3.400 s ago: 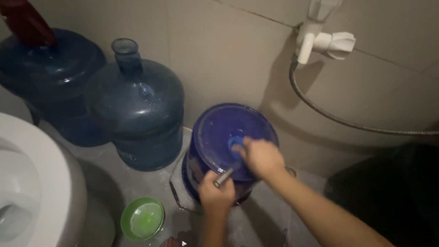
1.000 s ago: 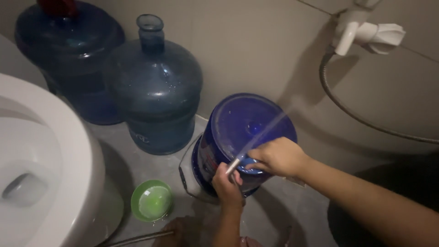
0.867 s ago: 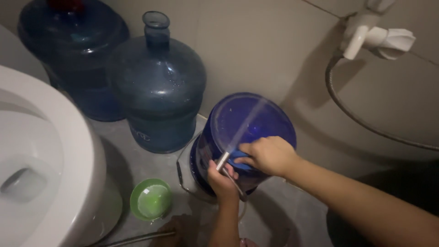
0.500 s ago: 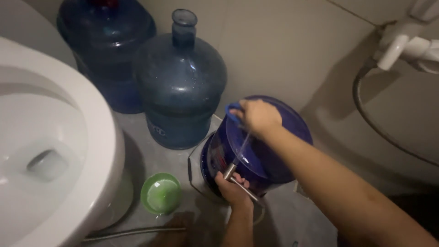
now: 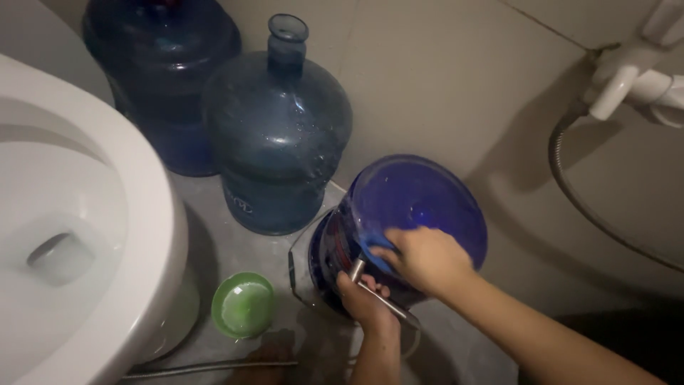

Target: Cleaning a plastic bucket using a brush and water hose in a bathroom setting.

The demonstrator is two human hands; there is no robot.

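Observation:
A dark blue bucket stands upside down on the tiled floor by the wall, its round bottom facing up. My right hand presses a blue cloth against the near left edge of that bottom. Just below it, my left hand grips a metal spray nozzle pointed up at the bucket, with its hose trailing down to the right.
Two large blue water jugs stand against the wall on the left. A white toilet bowl fills the left side. A small green bowl lies on the floor. A white tap with a hose hangs at upper right.
My right hand has swept the blue cloth from the bucket's far left rim down to its near edge. The left hand keeps the nozzle in place.

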